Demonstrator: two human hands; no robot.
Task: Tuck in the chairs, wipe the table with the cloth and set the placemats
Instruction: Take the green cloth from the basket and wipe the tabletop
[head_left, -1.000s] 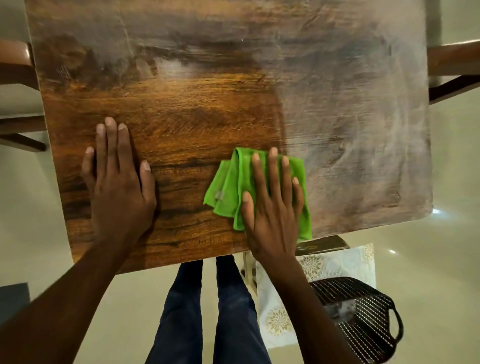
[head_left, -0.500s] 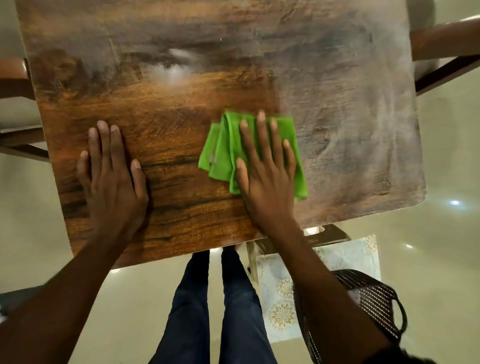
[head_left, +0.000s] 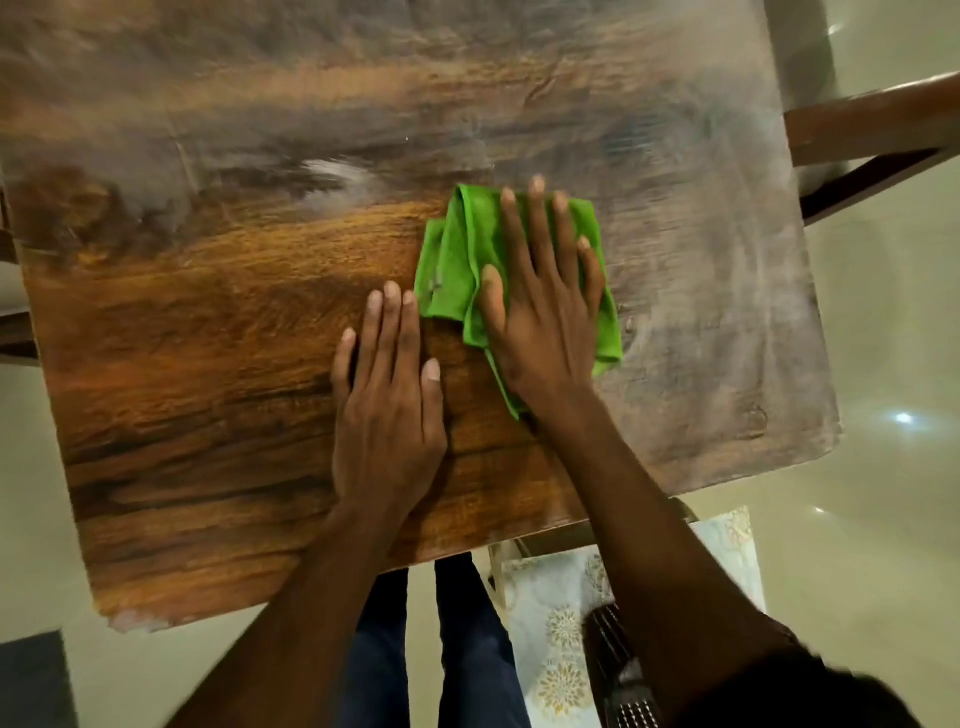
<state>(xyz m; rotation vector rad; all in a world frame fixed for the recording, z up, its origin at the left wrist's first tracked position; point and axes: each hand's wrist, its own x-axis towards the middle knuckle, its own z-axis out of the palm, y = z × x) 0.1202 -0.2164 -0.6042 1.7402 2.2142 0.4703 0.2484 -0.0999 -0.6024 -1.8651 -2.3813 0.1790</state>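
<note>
A folded green cloth lies on the wooden table, right of its middle. My right hand presses flat on the cloth with straight, spread fingers. Just to its left, my left hand rests flat on the bare wood, its fingertips close to the cloth's left edge. The far and right parts of the tabletop look hazy and streaked, while the near left part shows clean brown grain. A pale placemat with gold flower patterns lies below the table's near right edge.
A wooden chair's arm sticks out at the table's right side, and another chair part shows at the left edge. A dark mesh basket sits on the placemat. My legs stand against the near edge. Glossy pale floor surrounds the table.
My right hand has pushed the cloth away from the near edge toward the table's middle. My left hand has slid right, from the table's left part to beside the cloth.
</note>
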